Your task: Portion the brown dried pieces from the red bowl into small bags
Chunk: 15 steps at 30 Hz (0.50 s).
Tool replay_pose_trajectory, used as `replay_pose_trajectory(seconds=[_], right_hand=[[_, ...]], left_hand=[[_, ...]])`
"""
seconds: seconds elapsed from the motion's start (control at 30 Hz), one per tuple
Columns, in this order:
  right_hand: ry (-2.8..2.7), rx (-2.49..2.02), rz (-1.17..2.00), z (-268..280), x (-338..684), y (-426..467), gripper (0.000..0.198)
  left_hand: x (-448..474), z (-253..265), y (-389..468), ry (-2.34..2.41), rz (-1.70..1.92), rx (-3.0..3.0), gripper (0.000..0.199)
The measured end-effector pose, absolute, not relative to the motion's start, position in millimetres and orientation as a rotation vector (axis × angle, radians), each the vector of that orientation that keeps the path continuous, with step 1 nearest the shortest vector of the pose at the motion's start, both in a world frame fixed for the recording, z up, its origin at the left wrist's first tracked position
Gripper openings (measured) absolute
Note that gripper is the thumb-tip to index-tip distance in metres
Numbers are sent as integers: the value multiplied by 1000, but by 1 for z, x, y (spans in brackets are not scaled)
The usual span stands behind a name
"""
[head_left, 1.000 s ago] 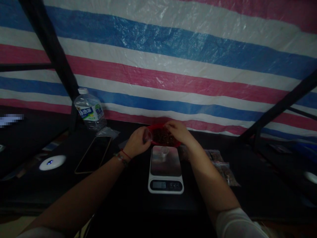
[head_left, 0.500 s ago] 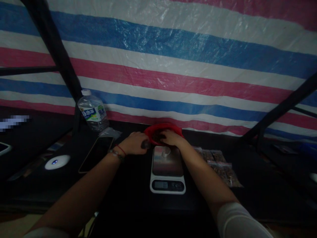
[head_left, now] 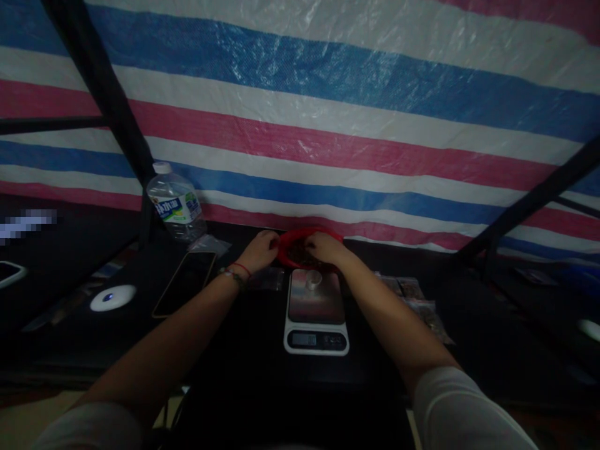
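Now both hands sit at the red bowl (head_left: 307, 249) behind the scale (head_left: 316, 310): the left hand (head_left: 260, 250) has risen from the table to its rim, the right hand (head_left: 324, 248) stays inside; whether either grips anything, I cannot tell.

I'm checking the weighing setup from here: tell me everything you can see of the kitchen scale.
The kitchen scale is a white, rounded-rectangle body with a glossy reflective platform and a small display strip at its near edge; the reading is too dim to make out. It lies flat on the dark table, just in front of the red bowl. A small clear cup stands on the platform's far end. Neither hand touches it.
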State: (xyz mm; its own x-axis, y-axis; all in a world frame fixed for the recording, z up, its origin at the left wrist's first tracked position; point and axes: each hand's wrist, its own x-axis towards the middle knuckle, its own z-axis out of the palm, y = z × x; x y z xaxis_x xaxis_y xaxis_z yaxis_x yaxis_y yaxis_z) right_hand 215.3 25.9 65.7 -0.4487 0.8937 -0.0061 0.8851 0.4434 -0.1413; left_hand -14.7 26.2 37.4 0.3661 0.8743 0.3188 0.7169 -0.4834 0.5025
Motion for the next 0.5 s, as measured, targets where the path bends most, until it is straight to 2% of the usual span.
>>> replay_pose_trajectory(seconds=[0.13,0.2,0.33,0.5], right_hand=[[-2194,-1833,-159,76,246,11,29],[-2152,-1889,-48,73,256,9,28],[-2235,-1916,406,64,264,13,25],[-2145,-1912,225,78,269,20,32]], left_hand=[[-7,41,42,1285,561,2334,31],[0,42,47,1276,507,2324,34],[14,51,49,1322,451,2328,34],[19,79,38,1458,798,2422,45]])
